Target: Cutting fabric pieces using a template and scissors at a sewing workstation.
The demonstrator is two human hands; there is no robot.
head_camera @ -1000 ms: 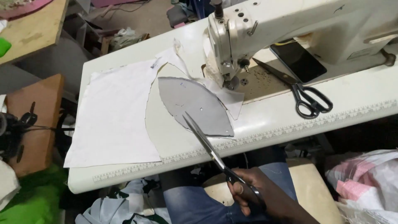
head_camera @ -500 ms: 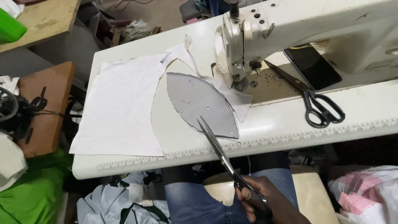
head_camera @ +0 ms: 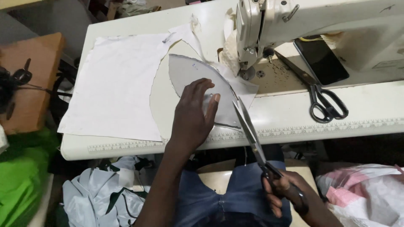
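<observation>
Grey leaf-shaped pattern piece (head_camera: 198, 80) lies flat on the sewing table (head_camera: 370, 113), just left of the sewing machine (head_camera: 303, 25), its right edge over a white fabric scrap under the machine head. Left hand (head_camera: 193, 113) rests palm-down on it, fingers spread and flat, covering the piece's lower middle, so that part of its outline is hidden. Right hand (head_camera: 286, 193) sits below the table edge, closed round the handles of long scissors (head_camera: 252, 134); blades angle up toward the piece's lower right tip, nearly closed. Whether the tips touch the piece or the scrap is hard to tell. Right wrist cut off by the frame bottom.

Left of the piece: white fabric sheet (head_camera: 113, 84) with a curved cut-out edge facing the piece, bare table between them. Right of the machine's needle area: second pair of black-handled scissors (head_camera: 320, 96) lying flat, and a dark phone (head_camera: 322, 61) beside it, top partly under the machine arm. Machine body cut off at the top and right.

Table is off-white with a printed ruler strip along the front edge. Below it: jeans-clad knees, crumpled pale blue cloth (head_camera: 97, 193) at left, green cloth far left, pink-white bag (head_camera: 366, 193) at right. Brown wooden surface left of the table, with dark items that are hard to make out.
</observation>
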